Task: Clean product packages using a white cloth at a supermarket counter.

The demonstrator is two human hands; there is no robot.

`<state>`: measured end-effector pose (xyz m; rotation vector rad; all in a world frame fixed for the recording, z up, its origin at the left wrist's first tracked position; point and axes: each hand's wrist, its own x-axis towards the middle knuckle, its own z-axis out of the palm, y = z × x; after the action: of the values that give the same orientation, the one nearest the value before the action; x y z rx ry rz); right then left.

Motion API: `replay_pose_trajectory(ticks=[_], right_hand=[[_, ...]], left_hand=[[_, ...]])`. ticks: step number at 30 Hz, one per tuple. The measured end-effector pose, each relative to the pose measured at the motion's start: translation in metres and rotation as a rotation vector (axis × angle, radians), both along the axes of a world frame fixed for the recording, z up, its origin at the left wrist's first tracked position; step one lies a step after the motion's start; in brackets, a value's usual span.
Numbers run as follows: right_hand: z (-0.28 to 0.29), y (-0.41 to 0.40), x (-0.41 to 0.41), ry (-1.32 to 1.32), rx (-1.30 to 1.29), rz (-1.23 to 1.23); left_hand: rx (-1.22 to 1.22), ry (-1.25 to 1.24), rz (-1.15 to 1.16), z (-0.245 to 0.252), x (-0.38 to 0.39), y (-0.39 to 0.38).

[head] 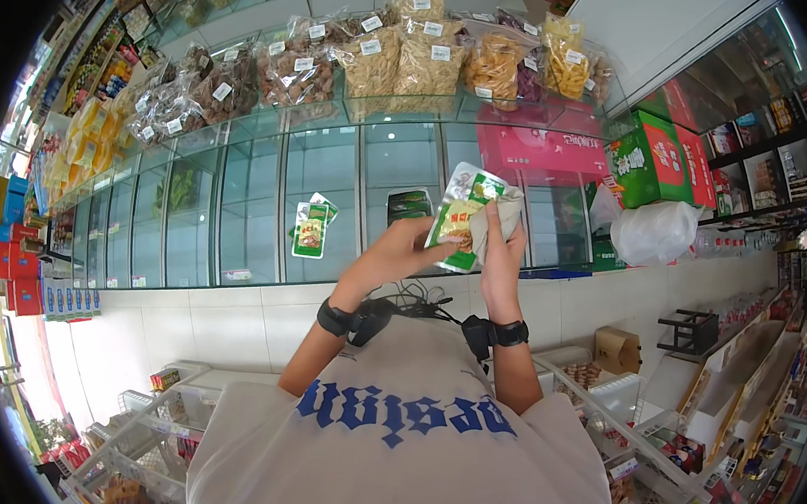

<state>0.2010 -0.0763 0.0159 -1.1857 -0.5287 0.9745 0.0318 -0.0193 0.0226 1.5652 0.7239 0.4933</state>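
My left hand (398, 248) grips the edge of a green-and-white foil food packet (458, 210) with printed writing. In my right hand (501, 256) is a folded pale cloth (497, 220), pressed against the packet's right side. Both hands are above the front of a glass display case (250, 211). To the left of them lie similar packets, an upright-looking front one (310, 230) and another tilted behind it (324, 205). A darker green packet (408, 205) lies in the compartment just behind my left hand, partly covered by it.
Along the case's rear shelf stand labelled clear bags of dried food (429, 62). A pink carton (543, 146), a green-and-red carton (660, 158) and a white plastic bag (654, 232) are at the right. Wire-sided bins (147, 438) flank me; a black stool (689, 331) stands right.
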Motion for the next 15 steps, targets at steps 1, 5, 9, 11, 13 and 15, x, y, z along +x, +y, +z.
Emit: replay_pose_trajectory(ticks=[1, 5, 9, 11, 13, 15], right_hand=[[0.002, 0.002, 0.0, 0.013, 0.016, -0.069], [0.015, 0.0, 0.01, -0.073, 0.046, -0.1], [0.014, -0.011, 0.04, -0.183, -0.019, 0.186], [0.021, -0.016, 0.039, -0.246, -0.081, 0.33], [0.018, -0.022, 0.039, -0.292, -0.112, 0.372], [0.014, -0.026, 0.032, -0.221, -0.096, 0.428]], left_hand=[[0.02, -0.074, 0.093, -0.003, 0.003, -0.002], [-0.158, -0.154, 0.009, 0.017, -0.006, -0.001], [0.132, 0.158, -0.148, 0.035, -0.027, 0.012], [0.208, 0.107, -0.036, 0.033, -0.028, 0.014], [0.077, -0.03, 0.219, 0.037, -0.027, 0.015], [0.094, -0.031, 0.246, 0.028, -0.025, 0.017]])
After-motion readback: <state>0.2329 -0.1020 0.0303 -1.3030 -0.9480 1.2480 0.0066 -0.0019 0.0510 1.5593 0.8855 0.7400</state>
